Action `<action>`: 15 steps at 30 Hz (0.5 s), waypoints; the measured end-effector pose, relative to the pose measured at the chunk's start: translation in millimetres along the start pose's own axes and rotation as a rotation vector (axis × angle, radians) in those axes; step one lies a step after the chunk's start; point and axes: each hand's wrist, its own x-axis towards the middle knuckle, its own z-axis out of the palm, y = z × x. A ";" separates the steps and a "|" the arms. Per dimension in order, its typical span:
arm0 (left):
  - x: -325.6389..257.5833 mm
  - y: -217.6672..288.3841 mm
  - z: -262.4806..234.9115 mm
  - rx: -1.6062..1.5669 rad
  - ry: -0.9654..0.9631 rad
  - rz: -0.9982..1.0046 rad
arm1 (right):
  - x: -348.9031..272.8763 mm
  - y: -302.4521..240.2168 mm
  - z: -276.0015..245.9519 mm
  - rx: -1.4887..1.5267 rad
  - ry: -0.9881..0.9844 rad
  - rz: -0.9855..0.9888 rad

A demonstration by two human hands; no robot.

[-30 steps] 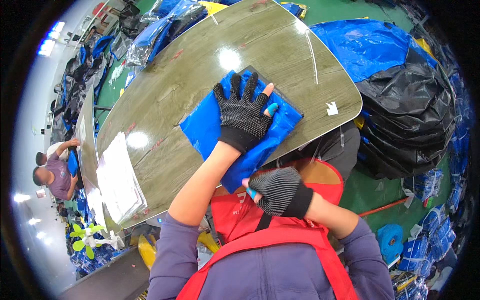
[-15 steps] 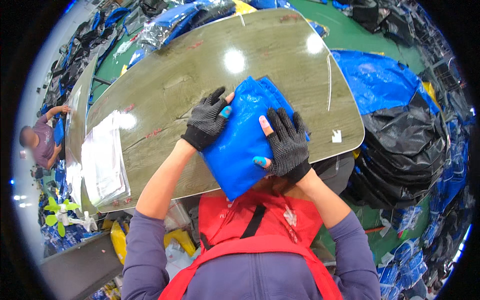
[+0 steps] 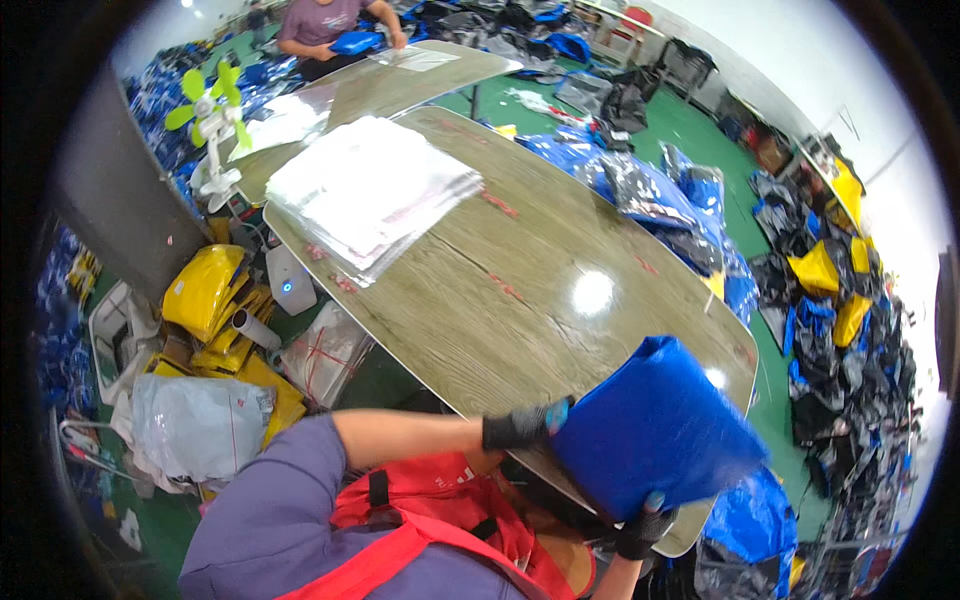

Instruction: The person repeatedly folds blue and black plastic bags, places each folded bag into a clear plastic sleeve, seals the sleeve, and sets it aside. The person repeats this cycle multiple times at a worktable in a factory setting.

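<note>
A folded blue plastic sheet (image 3: 655, 425) with a glossy surface is lifted and tilted at the near right part of the wood-patterned table (image 3: 540, 340). My left hand (image 3: 527, 424), in a dark knit glove, grips its left edge; the fingers are partly hidden and blurred. My right hand (image 3: 646, 528), gloved too, holds the near edge with the thumb on top and the other fingers mostly underneath. A stack of clear plastic bags (image 3: 375, 190) lies at the table's far left end.
A green-bladed fan (image 3: 212, 120) stands beyond the table's left end. Yellow folded pieces (image 3: 208, 290) and a wrapped pale bundle (image 3: 205, 425) are piled at left. Across a second table (image 3: 440, 75), a person (image 3: 330, 30) holds a blue piece. Blue packed bundles (image 3: 640, 190) lie beyond the table.
The view has swung to the left. The blue sheet, flat on the table under both hands before, is now raised and tilted, with my hands at its left and near edges.
</note>
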 end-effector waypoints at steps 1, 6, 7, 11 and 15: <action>-28.9 2.3 9.4 0.782 0.201 -0.028 | 14.4 5.5 11.1 0.170 0.059 0.089; -14.9 92.7 -84.8 0.861 -0.227 -0.417 | 55.4 22.1 39.3 0.080 -0.277 0.570; -5.1 122.3 -131.6 1.169 -0.149 -0.169 | 58.5 23.3 39.1 0.025 -0.231 0.605; 11.1 214.4 -324.6 1.663 0.677 0.102 | 62.6 21.5 32.6 -0.078 -0.100 0.716; -11.3 211.0 -409.8 1.793 0.754 -0.109 | 61.4 16.5 35.2 -0.082 -0.152 0.688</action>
